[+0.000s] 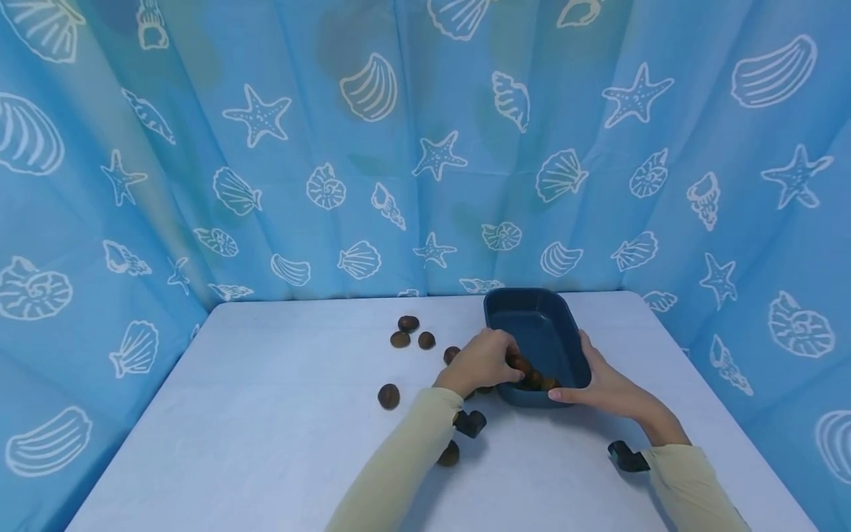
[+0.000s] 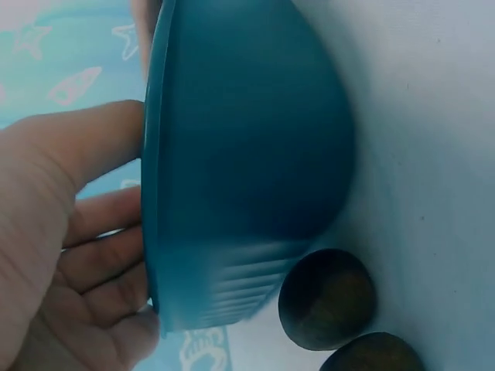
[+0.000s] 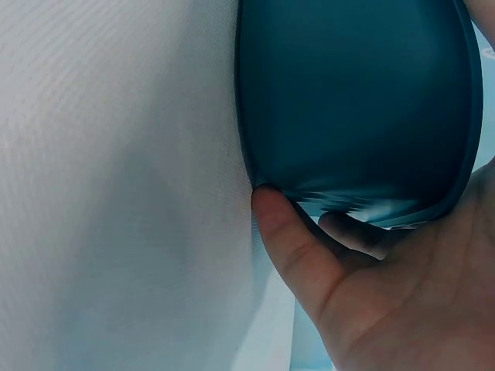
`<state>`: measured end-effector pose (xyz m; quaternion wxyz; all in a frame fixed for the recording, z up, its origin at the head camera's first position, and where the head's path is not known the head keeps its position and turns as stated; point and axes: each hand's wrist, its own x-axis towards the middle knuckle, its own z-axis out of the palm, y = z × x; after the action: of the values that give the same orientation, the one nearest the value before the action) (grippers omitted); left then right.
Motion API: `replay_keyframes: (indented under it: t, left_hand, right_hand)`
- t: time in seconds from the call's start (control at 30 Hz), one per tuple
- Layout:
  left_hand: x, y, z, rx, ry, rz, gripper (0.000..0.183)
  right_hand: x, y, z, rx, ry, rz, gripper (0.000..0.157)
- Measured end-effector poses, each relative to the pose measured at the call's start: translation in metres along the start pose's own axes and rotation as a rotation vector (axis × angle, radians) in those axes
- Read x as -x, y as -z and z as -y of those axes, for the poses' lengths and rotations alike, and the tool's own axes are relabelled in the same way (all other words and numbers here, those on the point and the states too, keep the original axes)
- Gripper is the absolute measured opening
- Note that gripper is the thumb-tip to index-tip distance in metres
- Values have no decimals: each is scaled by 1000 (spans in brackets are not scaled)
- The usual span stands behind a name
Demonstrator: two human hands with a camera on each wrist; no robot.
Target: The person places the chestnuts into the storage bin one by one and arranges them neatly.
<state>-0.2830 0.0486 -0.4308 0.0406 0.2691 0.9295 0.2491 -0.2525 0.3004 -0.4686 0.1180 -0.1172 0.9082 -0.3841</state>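
Note:
A dark blue plastic basin (image 1: 541, 332) with rounded corners stands at the back right of the white table, with several brown chestnuts (image 1: 532, 378) in its near left corner. My left hand (image 1: 484, 360) reaches over the left rim, thumb and fingers bent beside those chestnuts. In the left wrist view its fingertips are hidden behind the basin wall (image 2: 247, 139), so whether it pinches a chestnut does not show. My right hand (image 1: 608, 384) holds the basin's near right corner, thumb at the front rim and fingers along the right side. The right wrist view shows that thumb (image 3: 290, 239) against the basin (image 3: 356, 100).
Loose chestnuts (image 1: 400, 339) lie left of the basin, with one (image 1: 388, 397) farther left and another (image 1: 448, 454) by my left forearm. Two chestnuts (image 2: 328, 299) sit close beside the basin. A blue shell-patterned curtain (image 1: 412, 148) hangs behind the table.

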Motion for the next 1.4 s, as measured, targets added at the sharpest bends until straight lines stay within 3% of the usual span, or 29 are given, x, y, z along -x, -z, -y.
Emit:
replay_keyframes:
  t: [0.27, 0.83, 1.4]
  left_hand:
    - [-3, -9, -5, -149, 31, 3, 27]
    - [-7, -19, -8, -220, 48, -40, 21]
    - [-8, -22, -8, -223, 51, -8, 25]
  right_hand:
    - [1, 1, 2, 15, -7, 1, 134]
    - [2, 2, 2, 3, 39, -6, 132]
    - [3, 0, 2, -7, 15, 1, 132]
